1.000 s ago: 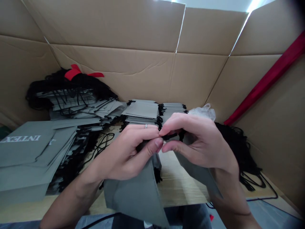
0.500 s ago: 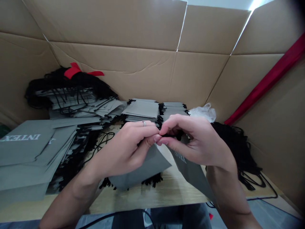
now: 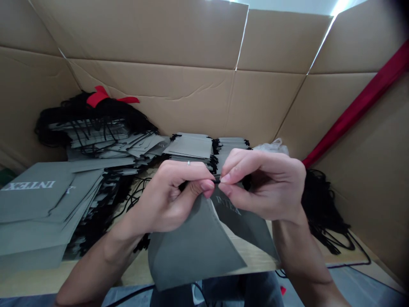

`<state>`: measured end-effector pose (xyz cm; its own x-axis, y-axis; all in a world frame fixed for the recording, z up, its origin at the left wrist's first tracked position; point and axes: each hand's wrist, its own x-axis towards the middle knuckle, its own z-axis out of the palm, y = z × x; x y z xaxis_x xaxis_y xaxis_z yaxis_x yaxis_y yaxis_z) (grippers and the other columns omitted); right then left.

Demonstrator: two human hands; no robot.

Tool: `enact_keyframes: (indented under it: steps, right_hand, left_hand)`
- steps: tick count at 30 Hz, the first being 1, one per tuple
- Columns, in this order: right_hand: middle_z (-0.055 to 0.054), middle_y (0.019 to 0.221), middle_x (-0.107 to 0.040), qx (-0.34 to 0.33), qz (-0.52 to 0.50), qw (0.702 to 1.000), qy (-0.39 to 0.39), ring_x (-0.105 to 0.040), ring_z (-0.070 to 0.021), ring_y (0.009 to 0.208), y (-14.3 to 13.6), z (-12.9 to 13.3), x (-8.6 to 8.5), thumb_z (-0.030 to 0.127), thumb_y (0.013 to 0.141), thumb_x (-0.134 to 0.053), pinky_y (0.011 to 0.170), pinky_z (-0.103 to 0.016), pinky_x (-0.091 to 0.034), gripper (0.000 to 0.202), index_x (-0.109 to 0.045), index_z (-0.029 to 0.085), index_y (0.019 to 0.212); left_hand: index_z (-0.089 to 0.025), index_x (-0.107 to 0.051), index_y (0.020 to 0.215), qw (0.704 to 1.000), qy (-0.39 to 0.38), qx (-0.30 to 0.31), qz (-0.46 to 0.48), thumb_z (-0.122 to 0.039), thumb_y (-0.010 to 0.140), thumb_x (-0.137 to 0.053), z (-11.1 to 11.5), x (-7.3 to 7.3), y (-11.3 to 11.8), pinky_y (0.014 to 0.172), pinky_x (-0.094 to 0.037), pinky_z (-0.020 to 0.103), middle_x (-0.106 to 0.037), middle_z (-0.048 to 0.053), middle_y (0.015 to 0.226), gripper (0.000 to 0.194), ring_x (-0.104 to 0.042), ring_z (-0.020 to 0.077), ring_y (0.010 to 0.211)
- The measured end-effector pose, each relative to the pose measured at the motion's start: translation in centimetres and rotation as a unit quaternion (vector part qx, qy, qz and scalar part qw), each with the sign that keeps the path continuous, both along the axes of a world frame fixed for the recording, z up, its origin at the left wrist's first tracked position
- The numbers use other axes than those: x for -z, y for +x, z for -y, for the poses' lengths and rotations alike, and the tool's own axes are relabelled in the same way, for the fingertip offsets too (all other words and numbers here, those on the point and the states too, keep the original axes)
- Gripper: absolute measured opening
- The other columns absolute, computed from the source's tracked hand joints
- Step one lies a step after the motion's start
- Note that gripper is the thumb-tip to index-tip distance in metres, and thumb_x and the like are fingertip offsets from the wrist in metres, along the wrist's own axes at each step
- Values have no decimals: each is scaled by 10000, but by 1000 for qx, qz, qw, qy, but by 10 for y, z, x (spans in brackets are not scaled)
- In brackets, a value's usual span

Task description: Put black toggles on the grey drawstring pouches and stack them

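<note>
Between my two hands a short length of black cord (image 3: 217,181) is pinched at the top edge of a folded grey card (image 3: 194,243). My left hand (image 3: 172,196) has thumb and forefinger closed on the cord from the left; a ring is on one finger. From the right, my right hand (image 3: 265,183) pinches the cord's other side between thumb and fingertips. Below, the card's two flaps hang apart, the right one (image 3: 244,217) bearing white lettering. The rest of the cord is mostly hidden by the fingers.
Grey lettered cards (image 3: 28,200) lie piled at the left. Behind them is a black cord bundle (image 3: 96,113) with a red tie. Stacked cards (image 3: 190,145) stand centre back, with a plastic bag (image 3: 275,146) beside them. More black cords (image 3: 322,209) lie right. Cardboard walls (image 3: 153,94) surround the table.
My fingertips have moved slightly apart, so the black cord shows between them. The card's flaps have swung, and the left one now hangs lower and faces forward.
</note>
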<state>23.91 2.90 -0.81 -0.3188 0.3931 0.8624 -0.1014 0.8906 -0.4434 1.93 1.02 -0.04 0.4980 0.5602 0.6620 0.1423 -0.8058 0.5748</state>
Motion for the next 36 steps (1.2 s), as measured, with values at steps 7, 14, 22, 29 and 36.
enact_keyframes:
  steps: [7, 14, 22, 29, 36]
  right_hand:
    - [13, 943, -811, 19, 75, 994, -72, -736, -152, 811, 10, 4, -9, 102, 937, -890, 684, -303, -573, 220, -821, 264, 1068]
    - [34, 951, -794, 83, 75, 991, -69, -739, -142, 816, 13, 8, -11, 150, 997, -857, 700, -287, -576, 227, -793, 299, 1157]
    - [19, 909, -769, 209, 112, 971, -20, -676, -160, 763, 14, 20, -15, 146, 971, -841, 676, -335, -521, 147, -754, 264, 983]
    - [-56, 1008, -633, 110, 64, 987, -96, -596, -231, 909, 23, 20, -17, 55, 945, -680, 708, -375, -481, 212, -698, 255, 1012]
    - [-62, 1044, -645, 15, 28, 994, -103, -644, -244, 976, 18, 12, -15, 193, 1033, -773, 876, -412, -613, 117, -697, 276, 1066]
  left_hand:
    - [-178, -675, 847, 996, 18, -37, -80, -169, 1131, -550, 9, -6, -5, 729, -452, 280, -594, -5, 796, 311, -528, 137, 775]
    - [-195, -733, 996, 997, -16, -69, -3, -197, 1079, -675, 5, 3, 3, 725, -482, 277, -666, -15, 861, 102, -602, 129, 793]
    - [-184, -675, 865, 995, -31, -91, -7, -219, 1101, -640, 3, 3, 6, 652, -402, 247, -577, -51, 738, 241, -472, 98, 691]
    - [-182, -637, 941, 995, -59, -51, -60, -311, 1186, -503, 1, 0, -1, 669, -403, 274, -592, -7, 832, 308, -497, 125, 737]
    - [-192, -578, 987, 995, -67, -24, -66, -330, 1209, -466, 2, 1, 0, 648, -361, 292, -523, -34, 797, 284, -440, 117, 698]
